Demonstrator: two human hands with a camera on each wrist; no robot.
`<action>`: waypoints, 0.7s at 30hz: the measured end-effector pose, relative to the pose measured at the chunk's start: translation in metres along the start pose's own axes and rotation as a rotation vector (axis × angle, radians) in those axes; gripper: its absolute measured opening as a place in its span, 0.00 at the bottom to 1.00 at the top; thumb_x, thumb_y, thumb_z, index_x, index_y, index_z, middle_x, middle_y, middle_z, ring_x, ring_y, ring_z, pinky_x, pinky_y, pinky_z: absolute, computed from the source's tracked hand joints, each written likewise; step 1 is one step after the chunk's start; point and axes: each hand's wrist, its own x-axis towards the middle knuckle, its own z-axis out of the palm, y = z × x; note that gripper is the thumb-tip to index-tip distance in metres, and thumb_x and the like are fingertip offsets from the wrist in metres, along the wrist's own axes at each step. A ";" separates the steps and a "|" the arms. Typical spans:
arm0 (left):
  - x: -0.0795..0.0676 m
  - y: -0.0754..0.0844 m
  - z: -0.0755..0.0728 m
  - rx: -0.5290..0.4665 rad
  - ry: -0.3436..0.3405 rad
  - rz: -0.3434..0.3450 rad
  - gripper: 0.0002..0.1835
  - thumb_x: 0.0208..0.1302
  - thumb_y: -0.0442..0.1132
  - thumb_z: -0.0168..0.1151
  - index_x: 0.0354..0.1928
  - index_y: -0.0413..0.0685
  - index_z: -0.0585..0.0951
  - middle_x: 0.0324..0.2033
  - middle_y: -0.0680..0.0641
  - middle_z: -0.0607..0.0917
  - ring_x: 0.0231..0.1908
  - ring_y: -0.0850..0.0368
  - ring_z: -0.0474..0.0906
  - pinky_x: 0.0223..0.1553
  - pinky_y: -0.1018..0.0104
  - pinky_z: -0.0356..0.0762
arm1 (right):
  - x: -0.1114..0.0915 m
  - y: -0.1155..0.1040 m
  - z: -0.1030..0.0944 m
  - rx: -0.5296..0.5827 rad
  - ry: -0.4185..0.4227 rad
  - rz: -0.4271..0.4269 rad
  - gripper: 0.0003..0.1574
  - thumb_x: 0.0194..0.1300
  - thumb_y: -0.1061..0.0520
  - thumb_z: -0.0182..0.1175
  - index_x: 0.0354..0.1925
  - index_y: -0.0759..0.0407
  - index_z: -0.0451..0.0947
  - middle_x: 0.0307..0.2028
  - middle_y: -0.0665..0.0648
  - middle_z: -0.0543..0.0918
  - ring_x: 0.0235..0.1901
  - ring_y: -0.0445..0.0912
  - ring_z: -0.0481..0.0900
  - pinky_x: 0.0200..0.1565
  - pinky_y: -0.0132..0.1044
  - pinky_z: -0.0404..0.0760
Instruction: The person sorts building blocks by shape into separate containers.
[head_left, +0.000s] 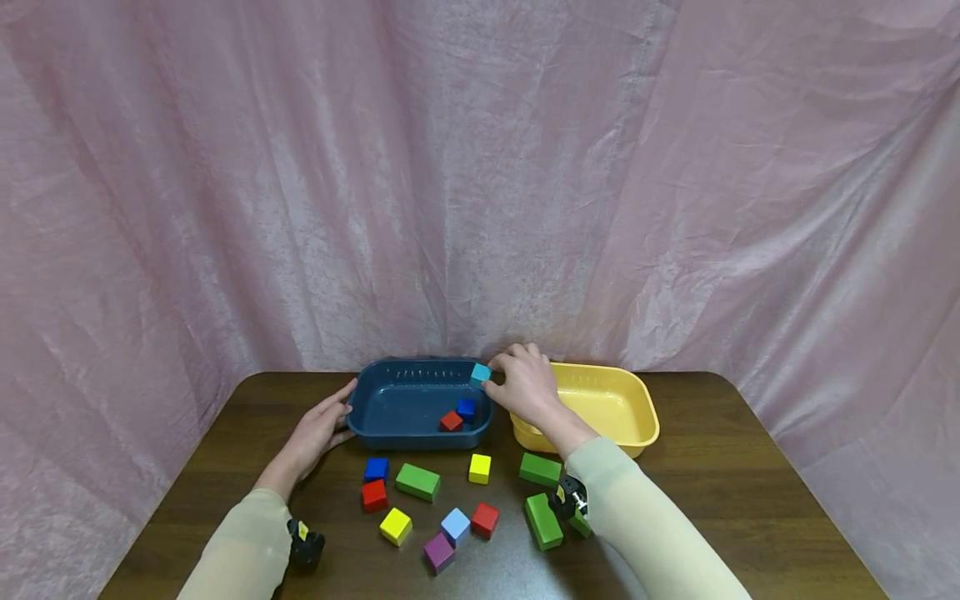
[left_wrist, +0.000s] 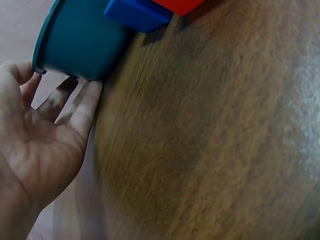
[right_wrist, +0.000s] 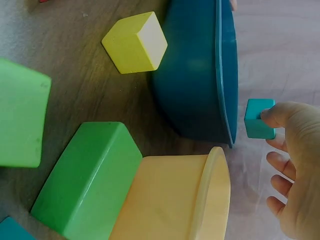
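My right hand (head_left: pixel 527 385) pinches a turquoise cube (head_left: pixel 481 375) between thumb and fingers, over the right end of the dark blue basin (head_left: pixel 397 442). In the right wrist view the turquoise cube (right_wrist: pixel 259 119) hangs beyond the basin's rim, with the other fingers loosely bent below. A red cube (head_left: pixel 451 422) and a blue cube (head_left: pixel 466 409) lie inside the basin near its right end. At the basin's left end my left hand (head_left: pixel 315 429) rests its outstretched fingers against the outer wall. Its fingertips (left_wrist: pixel 93 89) touch the wall low down in the left wrist view.
A yellow basin (head_left: pixel 647 417) stands to the right, partly behind my right forearm. In front lie several loose blocks, including a green block (head_left: pixel 418 482), a yellow cube (head_left: pixel 480 468), a purple cube (head_left: pixel 439 552) and a red cube (head_left: pixel 485 520). A pink curtain (head_left: pixel 480 183) hangs behind the table.
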 end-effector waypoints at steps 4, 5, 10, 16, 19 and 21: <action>0.000 0.001 0.000 -0.006 0.001 0.004 0.31 0.80 0.43 0.45 0.81 0.62 0.57 0.79 0.40 0.53 0.69 0.36 0.67 0.65 0.42 0.68 | 0.006 -0.002 0.004 -0.018 -0.020 0.016 0.18 0.64 0.41 0.69 0.48 0.47 0.89 0.48 0.51 0.81 0.50 0.51 0.70 0.50 0.46 0.72; 0.000 0.001 0.000 -0.004 0.000 0.003 0.31 0.80 0.43 0.45 0.81 0.62 0.57 0.79 0.40 0.53 0.69 0.36 0.67 0.65 0.42 0.68 | 0.007 -0.003 0.005 -0.019 -0.022 0.020 0.18 0.64 0.41 0.69 0.47 0.47 0.89 0.48 0.51 0.80 0.50 0.51 0.70 0.50 0.45 0.72; 0.001 0.000 0.001 0.003 0.000 0.003 0.31 0.81 0.43 0.44 0.82 0.61 0.56 0.79 0.41 0.54 0.69 0.37 0.67 0.65 0.43 0.69 | 0.011 -0.006 0.009 -0.029 -0.036 0.037 0.19 0.65 0.41 0.68 0.49 0.47 0.88 0.48 0.51 0.80 0.49 0.51 0.69 0.49 0.45 0.72; 0.004 0.000 0.004 0.003 -0.007 0.005 0.31 0.80 0.43 0.44 0.82 0.62 0.56 0.79 0.40 0.53 0.69 0.37 0.67 0.65 0.44 0.69 | 0.012 -0.006 0.010 -0.019 -0.033 0.040 0.25 0.66 0.41 0.68 0.57 0.47 0.86 0.52 0.53 0.81 0.53 0.52 0.70 0.52 0.46 0.72; 0.005 0.001 0.005 -0.002 0.000 0.004 0.31 0.79 0.42 0.45 0.81 0.62 0.58 0.79 0.40 0.55 0.68 0.37 0.68 0.65 0.43 0.69 | 0.009 -0.003 0.008 0.001 -0.035 0.039 0.26 0.67 0.42 0.68 0.59 0.48 0.85 0.53 0.54 0.81 0.54 0.53 0.69 0.54 0.47 0.71; 0.005 0.002 0.005 -0.005 0.005 0.005 0.31 0.79 0.42 0.45 0.81 0.62 0.58 0.78 0.39 0.56 0.68 0.36 0.69 0.65 0.43 0.69 | 0.006 0.000 0.006 0.011 -0.024 0.031 0.25 0.67 0.42 0.68 0.59 0.49 0.85 0.53 0.54 0.81 0.55 0.53 0.70 0.55 0.48 0.71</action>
